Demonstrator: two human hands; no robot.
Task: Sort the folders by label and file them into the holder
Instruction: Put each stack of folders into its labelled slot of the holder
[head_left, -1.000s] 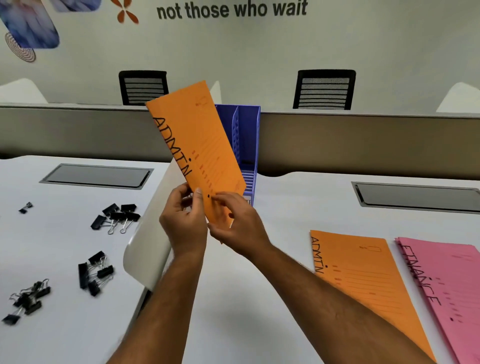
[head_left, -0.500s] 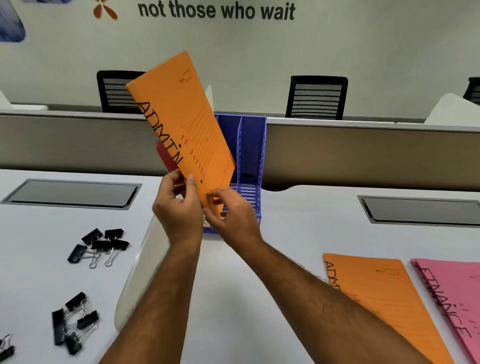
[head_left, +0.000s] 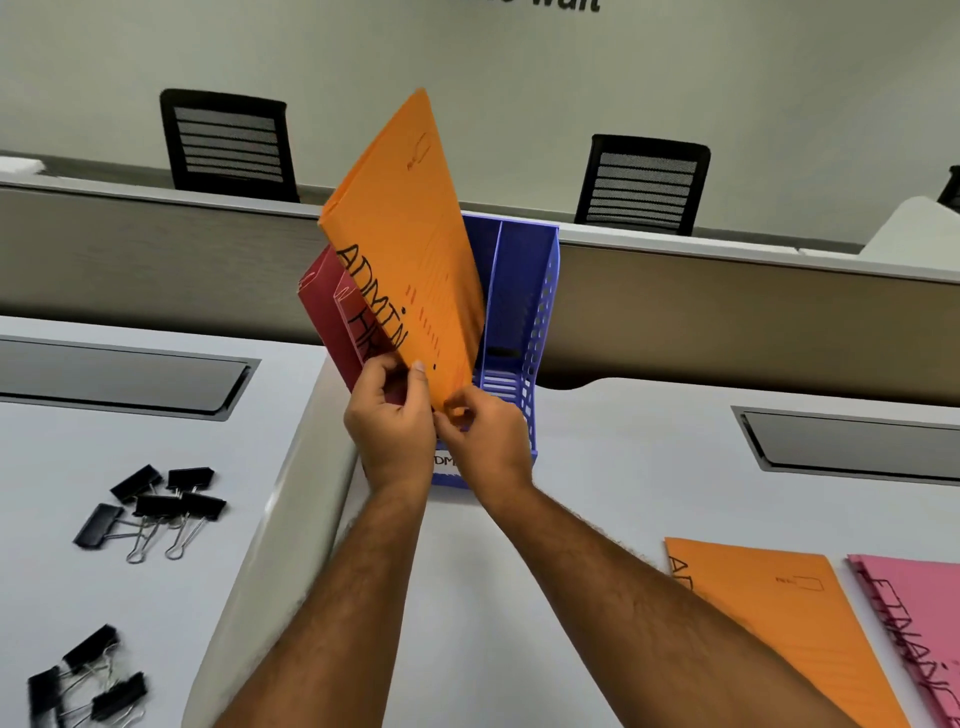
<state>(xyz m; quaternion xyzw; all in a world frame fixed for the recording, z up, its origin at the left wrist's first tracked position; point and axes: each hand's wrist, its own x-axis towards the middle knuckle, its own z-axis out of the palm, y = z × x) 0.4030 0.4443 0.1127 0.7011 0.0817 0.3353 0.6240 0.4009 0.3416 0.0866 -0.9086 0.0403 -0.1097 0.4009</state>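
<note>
An orange folder marked ADMIN (head_left: 410, 234) is held upright and tilted over the blue slotted holder (head_left: 524, 312). My left hand (head_left: 392, 426) grips its lower edge from the left, and my right hand (head_left: 483, 441) pinches its bottom corner. Red folders (head_left: 332, 306), one marked HR, stand in the holder's left slot behind the orange one. A white label reading "DM" shows on the holder's front between my wrists. A second orange ADMIN folder (head_left: 779, 613) and a pink FINANCE folder (head_left: 919, 629) lie flat on the desk at the lower right.
Black binder clips (head_left: 156, 509) lie scattered on the left desk, with more binder clips (head_left: 88, 680) at the lower left. A grey cable hatch (head_left: 119, 374) sits on the left and another cable hatch (head_left: 852, 441) on the right. A partition (head_left: 727, 306) runs behind the holder, with chairs beyond.
Both hands have carried the orange ADMIN folder forward and up to the holder, and it now stands steeper. The view has moved closer, revealing the red HR folders in the left slot.
</note>
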